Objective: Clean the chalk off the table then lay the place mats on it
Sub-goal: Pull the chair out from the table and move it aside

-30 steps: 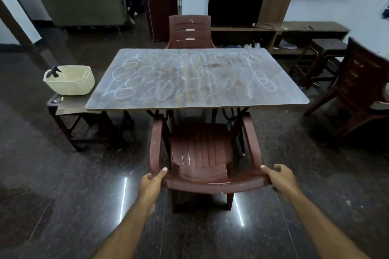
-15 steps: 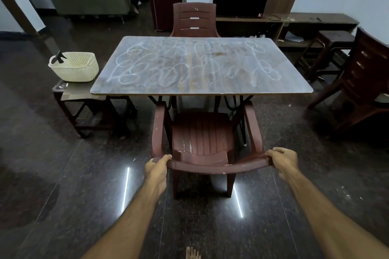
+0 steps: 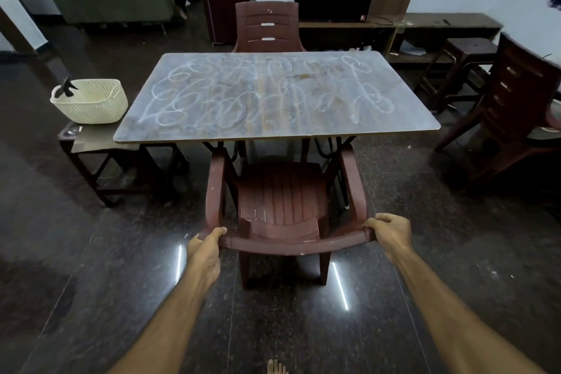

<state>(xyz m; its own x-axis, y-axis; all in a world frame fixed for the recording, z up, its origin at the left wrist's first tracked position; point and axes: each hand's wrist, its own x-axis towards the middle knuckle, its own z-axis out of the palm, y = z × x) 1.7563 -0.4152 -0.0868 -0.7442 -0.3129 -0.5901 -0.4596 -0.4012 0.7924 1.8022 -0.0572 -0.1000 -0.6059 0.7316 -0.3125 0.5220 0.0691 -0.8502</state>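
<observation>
Hands on near chair, table not yet wiped.
Left hand (image 3: 204, 252) and right hand (image 3: 391, 232) each curl fingers around the chair (image 3: 283, 206) backrest corners; chalk loops (image 3: 230, 97) cover the table (image 3: 403, 130) ahead.

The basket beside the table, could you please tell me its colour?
Cream, with a ribbed lattice pattern; seen in the head view.
</observation>
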